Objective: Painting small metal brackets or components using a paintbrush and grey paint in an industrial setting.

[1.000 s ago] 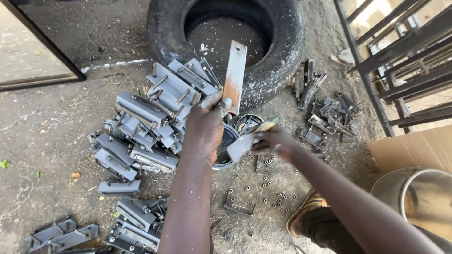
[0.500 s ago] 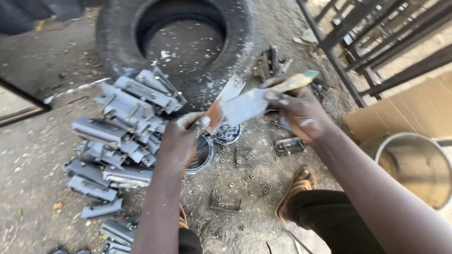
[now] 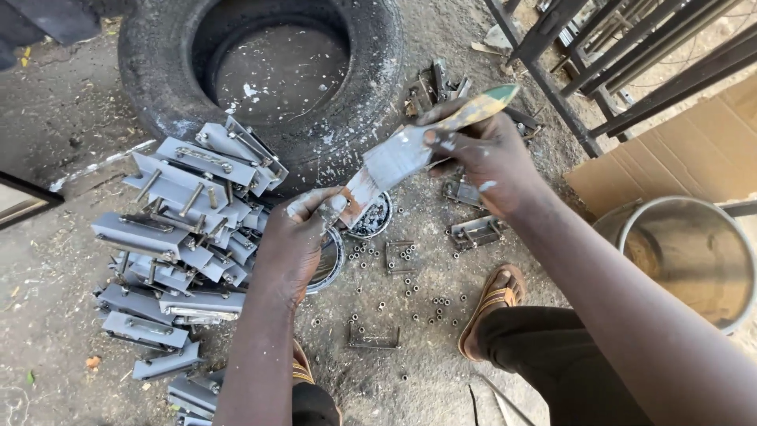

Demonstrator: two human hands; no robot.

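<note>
My right hand [image 3: 489,162] grips the handle of a flat paintbrush [image 3: 394,162] smeared with grey paint, held slanting over the ground. My left hand [image 3: 296,241], fingertips coated in grey paint, pinches the brush's bristle end. Right under the left hand stands an open paint can [image 3: 333,267], with its round lid [image 3: 374,221] lying beside it. A pile of grey-painted metal brackets [image 3: 181,205] lies just left of the left hand.
A large old tyre [image 3: 158,63] lies behind the pile. Unpainted brackets [image 3: 473,233] and several small bushings [image 3: 410,292] are scattered on the dirt. A metal bucket [image 3: 686,252], cardboard [image 3: 686,150] and dark metal frames [image 3: 631,47] stand at the right. My sandalled foot [image 3: 493,296] is near.
The left hand held a grey plate upright; that plate is gone from it and its fingers now pinch the bristles. The right hand has lifted the brush up and to the right.
</note>
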